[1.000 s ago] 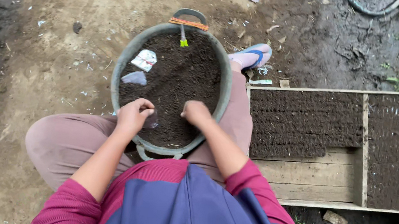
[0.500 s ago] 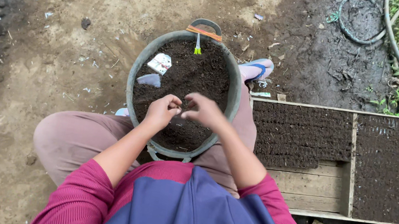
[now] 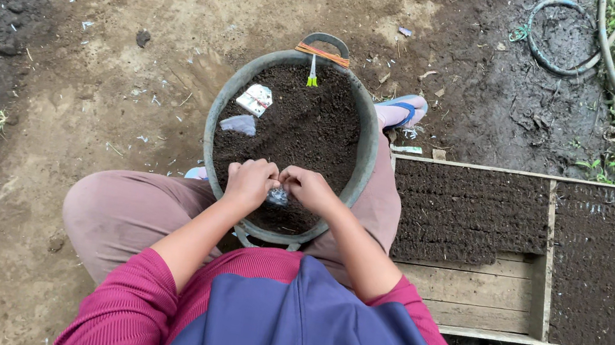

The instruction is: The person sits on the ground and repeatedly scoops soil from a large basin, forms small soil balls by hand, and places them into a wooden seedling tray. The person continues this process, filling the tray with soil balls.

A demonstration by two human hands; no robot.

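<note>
Dropped lower over the tub since half a second back: both hands now close together just above the soil, where before they sat a bit higher and slightly apart. Left hand (image 3: 250,180) and right hand (image 3: 308,187) pinched from either side on a small clear plastic pouch (image 3: 278,196), fingers curled closed on it; contents too small to tell. Pouch sits over the near part of the round grey tub (image 3: 212,117), which is filled with dark soil (image 3: 307,127) and wedged between the knees. Farther in, two more plastic bits on the soil: white packet (image 3: 255,99) and greyish pouch (image 3: 238,124); small green-tipped tool (image 3: 312,73) stuck in near the far handle. Wooden seedling tray (image 3: 496,287) to the right, mostly packed with soil blocks, bare boards at its near side. Risks, judged only: thin film slipping or tearing under a two-sided pinch, spilling contents into the tub; overfilled or lopsided pouch failing to stand in the tray; loose packets getting buried; tub tipping if a knee shifts.
</note>
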